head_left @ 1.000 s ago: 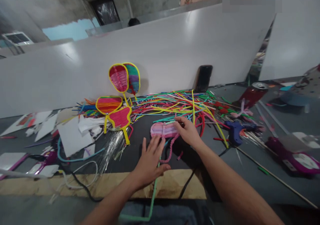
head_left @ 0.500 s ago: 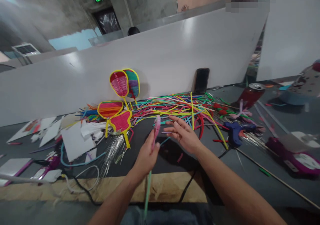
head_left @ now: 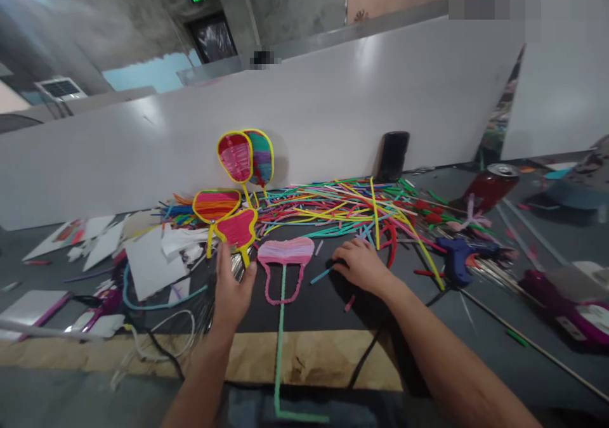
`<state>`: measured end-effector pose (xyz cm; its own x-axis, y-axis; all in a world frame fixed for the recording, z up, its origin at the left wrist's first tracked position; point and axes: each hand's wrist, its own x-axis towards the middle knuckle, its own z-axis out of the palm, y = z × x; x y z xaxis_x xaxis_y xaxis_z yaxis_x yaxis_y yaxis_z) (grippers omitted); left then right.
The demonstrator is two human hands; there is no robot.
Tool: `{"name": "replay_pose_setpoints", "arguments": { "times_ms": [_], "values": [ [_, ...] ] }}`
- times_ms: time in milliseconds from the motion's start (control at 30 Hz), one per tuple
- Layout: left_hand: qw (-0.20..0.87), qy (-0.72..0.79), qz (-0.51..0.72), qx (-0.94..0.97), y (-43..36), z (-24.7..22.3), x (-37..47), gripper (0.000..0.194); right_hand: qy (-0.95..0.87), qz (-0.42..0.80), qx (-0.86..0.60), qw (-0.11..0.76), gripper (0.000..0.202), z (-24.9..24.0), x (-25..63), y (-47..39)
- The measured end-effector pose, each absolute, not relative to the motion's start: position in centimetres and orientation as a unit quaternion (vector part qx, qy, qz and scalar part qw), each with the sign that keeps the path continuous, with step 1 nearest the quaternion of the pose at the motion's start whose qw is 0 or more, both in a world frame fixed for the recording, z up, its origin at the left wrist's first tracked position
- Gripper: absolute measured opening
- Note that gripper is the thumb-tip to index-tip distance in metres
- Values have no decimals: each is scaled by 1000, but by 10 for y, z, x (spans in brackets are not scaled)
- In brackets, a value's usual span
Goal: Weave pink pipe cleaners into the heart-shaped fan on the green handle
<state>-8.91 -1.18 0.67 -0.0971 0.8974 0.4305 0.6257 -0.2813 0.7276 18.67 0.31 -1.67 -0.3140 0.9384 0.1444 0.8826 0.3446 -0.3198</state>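
Pink-and-lavender striped piece (head_left: 286,251) at centre, mint-green stem (head_left: 280,339) below it, yellow-rimmed fans (head_left: 235,156) in red, pink and teal left of centre, multicoloured strips (head_left: 323,206) mid-frame, dark-blue glue gun (head_left: 457,261) at right

The craft piece (head_left: 285,252) lay on the table (head_left: 328,314), between the left hand (head_left: 234,288) and the right hand (head_left: 364,266). Its stem (head_left: 280,345) ran forward over the paper strip (head_left: 342,358) at the near edge. Behind the piece, the heap of pipe cleaners (head_left: 323,211) stretched along the foot of the panel (head_left: 323,111). Two upper fans (head_left: 235,156) stood before the panel, one partly behind the other; two lower fans (head_left: 236,227) were just in front of them. Loose papers (head_left: 155,266) lay farther left. The phone (head_left: 394,155) leaned on the panel behind the heap's right part. The can (head_left: 492,186) stood right of the phone, with the glue gun (head_left: 457,262) nearer the front.
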Motion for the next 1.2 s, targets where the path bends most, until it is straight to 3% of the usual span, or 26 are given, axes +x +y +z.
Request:
{"name": "replay_pose_setpoints", "arguments": {
  "times_ms": [67, 167, 367, 467, 667, 800, 900, 1033, 1200],
  "values": [
    [53, 554, 346, 755, -5, 6, -84, 53, -773, 62, -621, 113, 22, -13, 195, 4],
    [-7, 477, 171, 862, 14, 0, -66, 46, -725, 26, -683, 85, 31, -12, 204, 7],
    [-28, 427, -2, 904, 38, -20, -45, 59, -746, -8, -633, 209, 23, -22, 194, 10],
    [-9, 429, -19, 903, 38, -23, -47, 65, -797, 7, -543, 265, 31, -34, 178, 13],
    [48, 438, -25, 897, 44, -21, -45, 60, -837, 35, -517, 177, 41, -43, 155, 9],
    [86, 431, -42, 897, 55, -14, -46, 53, -817, -8, -553, 162, 28, -34, 172, 7],
    [64, 430, -27, 900, 57, -9, -51, 49, -787, -56, -578, 209, 25, -28, 185, 7],
    [35, 431, 41, 901, 49, -15, -58, 47, -844, -28, -453, 285, 30, -28, 164, -3],
    [13, 409, 95, 908, 42, -30, -62, 45, -924, 60, -345, 154, 42, -35, 117, -34]
  ]
}}
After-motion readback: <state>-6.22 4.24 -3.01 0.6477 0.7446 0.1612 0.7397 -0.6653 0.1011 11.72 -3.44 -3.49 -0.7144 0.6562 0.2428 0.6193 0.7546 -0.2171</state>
